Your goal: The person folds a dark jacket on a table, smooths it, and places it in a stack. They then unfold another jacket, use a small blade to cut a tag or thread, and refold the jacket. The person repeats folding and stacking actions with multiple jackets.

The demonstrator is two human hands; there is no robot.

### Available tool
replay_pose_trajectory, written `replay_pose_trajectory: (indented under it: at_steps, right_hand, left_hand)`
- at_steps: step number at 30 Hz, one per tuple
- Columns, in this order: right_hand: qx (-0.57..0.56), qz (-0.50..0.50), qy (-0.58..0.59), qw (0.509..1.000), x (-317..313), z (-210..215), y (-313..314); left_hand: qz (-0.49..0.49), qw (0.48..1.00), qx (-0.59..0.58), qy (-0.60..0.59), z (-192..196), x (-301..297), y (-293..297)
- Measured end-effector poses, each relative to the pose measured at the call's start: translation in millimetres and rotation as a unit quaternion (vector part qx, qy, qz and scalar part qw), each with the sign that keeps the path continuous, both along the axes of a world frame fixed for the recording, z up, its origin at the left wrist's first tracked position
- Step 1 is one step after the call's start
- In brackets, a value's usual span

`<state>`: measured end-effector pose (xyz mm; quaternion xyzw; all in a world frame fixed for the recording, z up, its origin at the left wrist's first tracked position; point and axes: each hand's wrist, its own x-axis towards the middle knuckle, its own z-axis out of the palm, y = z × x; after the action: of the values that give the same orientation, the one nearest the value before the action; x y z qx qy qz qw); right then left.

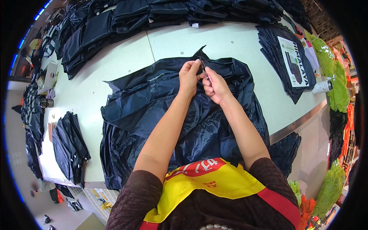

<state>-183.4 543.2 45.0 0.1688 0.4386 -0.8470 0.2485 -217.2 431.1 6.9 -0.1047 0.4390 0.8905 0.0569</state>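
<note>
A dark navy, shiny garment (153,115) lies spread and wrinkled over the table in front of me. Toward its far edge, my left hand (188,78) pinches a piece of its dark cloth between thumb and fingers. Close beside it, my right hand (217,86) is closed around small thread snips (207,75), whose slim metal shape points up toward the pinched cloth. The two hands nearly touch. A pointed flap of the garment (200,51) stands up just beyond my fingertips. The exact spot where blades and cloth meet is too small to make out.
Folded dark garments (126,23) line the table's far side. At the right sit another stack (285,57) with a printed white sheet (292,61) and a white roll (322,87). More dark clothes (70,147) lie at left. The pale table (172,42) has a right edge (299,119).
</note>
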Motion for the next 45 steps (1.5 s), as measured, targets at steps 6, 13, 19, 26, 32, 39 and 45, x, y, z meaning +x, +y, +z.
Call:
replay_pose_trajectory:
  at_steps: [6, 13, 19, 26, 32, 39, 45]
  right_hand:
    - [0.010, -0.086, 0.118, 0.989, 10.4, 7.8, 37.0]
    - [0.728, -0.189, 0.192, 0.630, 46.0, -61.8, 241.6]
    - [0.837, -0.157, 0.378, 0.364, 70.9, -68.9, 235.4]
    - [0.450, 0.202, 0.014, 0.870, 114.8, 5.2, 47.1]
    - [0.220, -0.184, 0.123, 0.950, 80.7, -56.5, 11.7]
    - [0.576, 0.215, 0.550, 0.566, 90.6, -3.6, -56.7]
    - [0.633, 0.377, 0.480, 0.477, 78.9, -21.9, -59.5]
  left_hand:
    - [0.081, 0.995, -0.061, -0.004, 17.0, 7.9, -9.4]
    - [0.217, 0.880, -0.402, 0.127, 40.7, 81.7, -142.4]
    - [-0.225, 0.489, -0.794, 0.283, -3.6, 213.6, -141.4]
    - [-0.133, 0.597, -0.733, 0.297, 12.3, 202.2, -136.8]
    - [-0.124, 0.563, -0.745, 0.337, -6.3, 163.9, -84.3]
    - [-0.193, 0.596, -0.732, 0.267, -13.8, 169.9, -92.2]
    - [0.312, 0.635, -0.703, 0.077, 9.7, 218.8, -166.9]
